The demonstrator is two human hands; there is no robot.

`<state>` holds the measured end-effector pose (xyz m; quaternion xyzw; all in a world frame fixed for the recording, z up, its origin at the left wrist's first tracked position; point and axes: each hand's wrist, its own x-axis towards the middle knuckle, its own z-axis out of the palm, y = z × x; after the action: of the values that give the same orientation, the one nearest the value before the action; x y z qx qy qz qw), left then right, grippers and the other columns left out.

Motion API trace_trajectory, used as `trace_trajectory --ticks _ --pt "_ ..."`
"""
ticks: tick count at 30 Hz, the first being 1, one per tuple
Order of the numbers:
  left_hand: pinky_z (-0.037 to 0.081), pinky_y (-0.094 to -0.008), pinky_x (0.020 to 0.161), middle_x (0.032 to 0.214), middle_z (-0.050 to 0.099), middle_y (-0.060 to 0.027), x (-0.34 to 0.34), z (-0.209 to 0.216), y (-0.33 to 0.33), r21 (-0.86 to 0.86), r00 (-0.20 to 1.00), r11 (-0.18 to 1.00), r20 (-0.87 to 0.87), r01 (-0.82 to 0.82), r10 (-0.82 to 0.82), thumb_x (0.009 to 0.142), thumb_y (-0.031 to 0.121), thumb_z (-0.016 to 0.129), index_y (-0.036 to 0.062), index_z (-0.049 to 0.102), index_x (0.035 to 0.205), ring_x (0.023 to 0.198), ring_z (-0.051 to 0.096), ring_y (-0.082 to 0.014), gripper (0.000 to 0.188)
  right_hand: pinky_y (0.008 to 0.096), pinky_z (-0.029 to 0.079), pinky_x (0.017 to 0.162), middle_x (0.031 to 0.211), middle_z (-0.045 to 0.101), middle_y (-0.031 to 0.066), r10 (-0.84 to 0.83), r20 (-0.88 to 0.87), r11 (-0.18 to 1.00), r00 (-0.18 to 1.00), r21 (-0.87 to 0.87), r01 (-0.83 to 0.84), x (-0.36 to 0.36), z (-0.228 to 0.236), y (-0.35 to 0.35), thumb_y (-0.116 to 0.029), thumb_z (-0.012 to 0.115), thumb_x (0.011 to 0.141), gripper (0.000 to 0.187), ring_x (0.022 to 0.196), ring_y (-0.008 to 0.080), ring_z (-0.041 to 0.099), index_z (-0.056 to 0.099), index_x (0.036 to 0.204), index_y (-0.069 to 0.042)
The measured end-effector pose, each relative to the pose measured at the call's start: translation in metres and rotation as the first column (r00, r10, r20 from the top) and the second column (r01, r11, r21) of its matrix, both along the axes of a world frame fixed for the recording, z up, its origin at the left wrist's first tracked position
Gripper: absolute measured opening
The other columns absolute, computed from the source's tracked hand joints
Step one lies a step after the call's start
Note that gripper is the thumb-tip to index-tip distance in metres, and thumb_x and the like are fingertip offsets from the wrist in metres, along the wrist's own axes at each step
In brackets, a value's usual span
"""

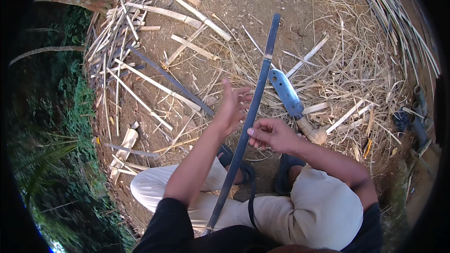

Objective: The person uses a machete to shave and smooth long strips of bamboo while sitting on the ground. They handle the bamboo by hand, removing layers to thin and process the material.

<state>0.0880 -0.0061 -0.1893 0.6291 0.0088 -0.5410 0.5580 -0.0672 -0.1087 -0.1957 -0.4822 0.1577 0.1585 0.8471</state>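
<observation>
A long, dark bamboo strip [261,84] with a pale ring near its upper end slants from the far middle down to my lap. My right hand [272,136] pinches the strip's edge about midway, thumb on top. Just left of the strip, my left hand [230,107] is raised with its fingers spread and nothing in it. A broad-bladed knife [287,94] with a thick wooden handle [310,129] lies on the ground behind my right hand, and the strip passes close to the blade's tip.
Split bamboo pieces [126,23] are heaped at the far left, beside green plants [77,112]. Thin shavings [337,65] cover the ground on the right. Long strips [398,14] lie at the far right, with bamboo tubes [418,129] nearer. Another dark strip [171,80] lies left of my hands.
</observation>
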Motion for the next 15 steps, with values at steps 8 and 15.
trace_trajectory --ticks 8,15 --pt "0.045 -0.0284 0.046 0.067 0.053 -0.0030 -0.087 0.054 0.109 0.003 0.826 0.980 -0.539 0.197 -0.164 0.091 0.076 0.015 0.0092 0.051 0.096 0.048 0.052 -0.0164 0.076 0.0222 0.047 0.060 0.078 0.066 0.0018 -0.168 -0.044 0.984 0.985 -0.075 0.164 0.003 -0.016 -0.023 -0.028 0.059 0.098 0.025 0.069 0.0064 0.061 0.064 0.095 -0.004" --pt "0.018 -0.0193 0.033 0.056 0.027 0.0053 -0.090 0.030 0.096 0.061 0.783 0.998 -0.622 0.033 0.012 0.100 0.062 0.025 0.0138 0.040 0.081 0.039 0.021 -0.0037 0.054 0.0403 0.053 0.072 0.092 0.064 0.0132 -0.100 -0.083 0.110 0.991 -0.991 -0.072 -0.040 -0.087 -0.055 -0.032 0.060 0.094 0.032 0.086 0.0283 0.065 0.060 0.108 -0.003"
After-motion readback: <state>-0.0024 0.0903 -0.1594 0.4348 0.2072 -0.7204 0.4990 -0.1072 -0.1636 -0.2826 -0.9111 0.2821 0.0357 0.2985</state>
